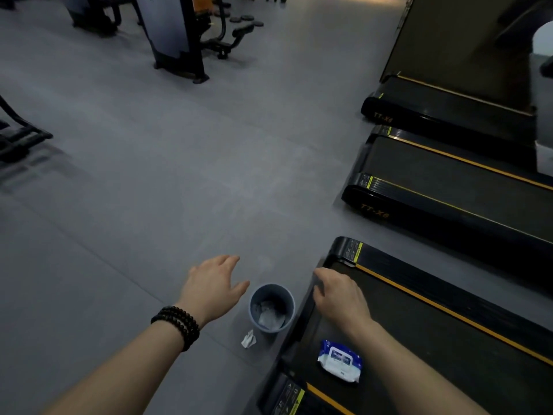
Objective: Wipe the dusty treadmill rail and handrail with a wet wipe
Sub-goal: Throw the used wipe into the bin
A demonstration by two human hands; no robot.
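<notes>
Two hands hover empty: left hand [214,287] spread above the floor, right hand [338,295] loosely curled over the treadmill rail [302,319]; wet-wipe pack [339,360] lies on the deck's near edge — pulling a fresh wipe should come first.

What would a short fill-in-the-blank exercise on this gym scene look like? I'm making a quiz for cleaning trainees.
1. The pack of wet wipes lies on the belt of the nearest ____.
2. The small grey bin stands on the ____ beside that machine.
3. A crumpled used wipe lies ____ the bin, on the floor.
4. The beaded bracelet is on the ____ wrist; both hands, left hand and right hand, hold no wipe.

Missing words: treadmill; floor; outside; left
</notes>
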